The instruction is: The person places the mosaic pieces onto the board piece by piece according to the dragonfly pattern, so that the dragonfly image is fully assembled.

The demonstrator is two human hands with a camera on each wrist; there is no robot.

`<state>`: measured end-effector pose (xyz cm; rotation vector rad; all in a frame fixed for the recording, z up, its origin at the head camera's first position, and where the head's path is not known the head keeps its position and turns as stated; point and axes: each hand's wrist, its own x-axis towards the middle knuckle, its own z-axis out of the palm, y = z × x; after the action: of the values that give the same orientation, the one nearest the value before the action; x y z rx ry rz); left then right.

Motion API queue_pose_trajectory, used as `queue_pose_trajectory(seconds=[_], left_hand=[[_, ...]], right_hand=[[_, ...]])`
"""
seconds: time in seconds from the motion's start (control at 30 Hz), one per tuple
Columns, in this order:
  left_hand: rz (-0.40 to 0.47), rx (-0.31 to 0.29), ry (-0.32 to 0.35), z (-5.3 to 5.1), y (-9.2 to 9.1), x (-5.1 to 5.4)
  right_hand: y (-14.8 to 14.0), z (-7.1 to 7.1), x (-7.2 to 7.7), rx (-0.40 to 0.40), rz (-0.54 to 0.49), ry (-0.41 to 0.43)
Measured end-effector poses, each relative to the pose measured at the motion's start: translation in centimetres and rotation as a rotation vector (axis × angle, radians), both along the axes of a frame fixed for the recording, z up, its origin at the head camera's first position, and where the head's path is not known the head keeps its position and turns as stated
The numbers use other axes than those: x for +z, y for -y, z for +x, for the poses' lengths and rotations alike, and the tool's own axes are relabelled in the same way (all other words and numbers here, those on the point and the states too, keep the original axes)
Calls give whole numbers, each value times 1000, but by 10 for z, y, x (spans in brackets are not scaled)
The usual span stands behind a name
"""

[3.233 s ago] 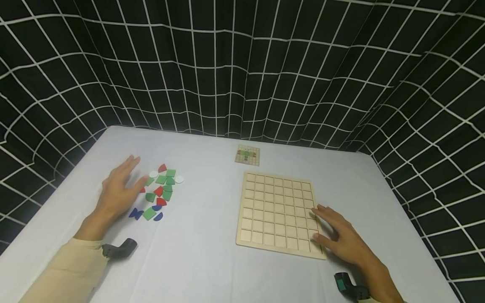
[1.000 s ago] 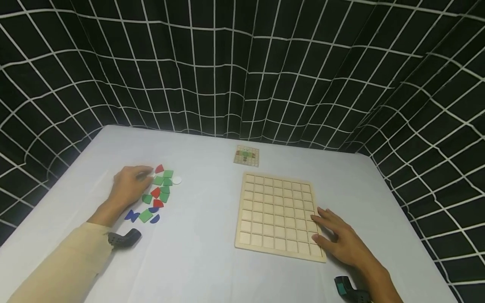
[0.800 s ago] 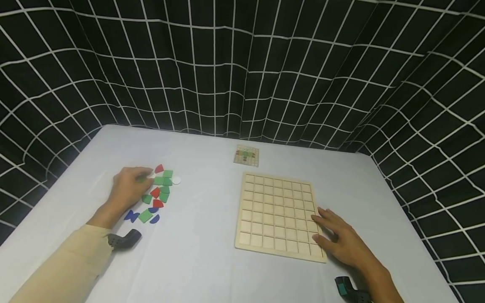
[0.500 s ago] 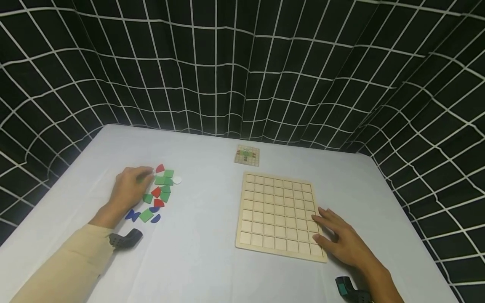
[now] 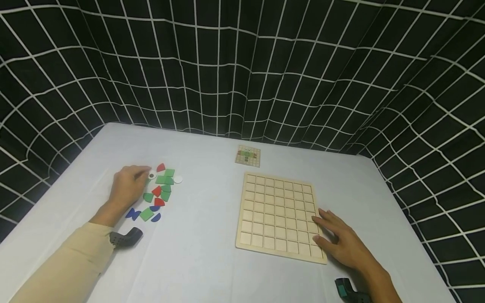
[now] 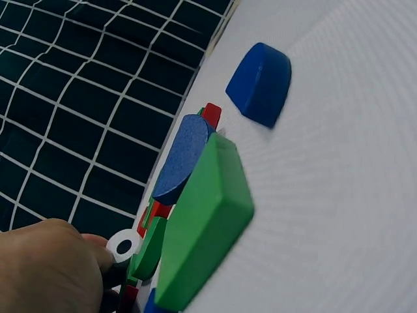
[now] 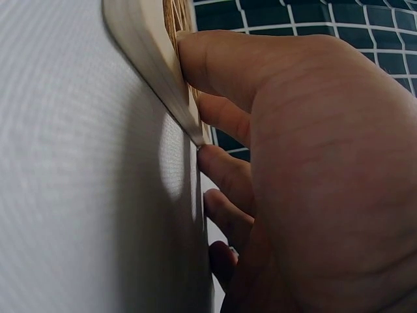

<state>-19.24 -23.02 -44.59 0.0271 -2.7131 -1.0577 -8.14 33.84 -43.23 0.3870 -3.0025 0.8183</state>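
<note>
At the left of the head view, my left hand (image 5: 130,185) pinches a white disc with a dark dot (image 5: 152,175). The disc stands tipped up between thumb and fingers in the left wrist view, its black ring mark showing. Close by lie green pieces (image 5: 165,180), red quarter-round pieces (image 5: 159,202), a plain white disc (image 5: 178,179) and blue half-round pieces (image 5: 155,217). My right hand (image 5: 341,242) rests with loosely bent fingers at the right edge of a wooden grid board (image 5: 279,216). In the right wrist view, the thumb touches the board's rim (image 7: 153,59).
A small pattern card (image 5: 248,155) with a green, red and brown figure lies behind the board. White cloth (image 5: 193,235) covers the table. A black curtain with white grid lines (image 5: 212,75) hangs around the back and sides.
From an open spread beside the pieces, my left hand has come in and taken hold of a white disc. Its dotted face now shows. My right hand stays at the board's edge.
</note>
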Motion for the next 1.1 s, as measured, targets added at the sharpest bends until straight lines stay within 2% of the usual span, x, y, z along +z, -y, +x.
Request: queue_pose_trajectory(seconds=[0.2,0.47,0.7,0.87,1.0,1.1], left_hand=[[-35,-32,-33,-2,0,-1],[-76,-84,13,-4,0,-1],[-63,-66,63,-4,0,1],[-62,-59,45,-4,0,1],[-66,-82,30,-3,0,1],[-68,-101,57,-2,1,2]], right_hand=[[-1,0,0,0,-12,9],[0,0,0,-7,-8,-6],[0,0,-2,-11,-11,-4],[-1,0,-3,-15,-12,3],[-1,1,-3,-10,-15,-7],[0,1,-3,-9,-16,-6]])
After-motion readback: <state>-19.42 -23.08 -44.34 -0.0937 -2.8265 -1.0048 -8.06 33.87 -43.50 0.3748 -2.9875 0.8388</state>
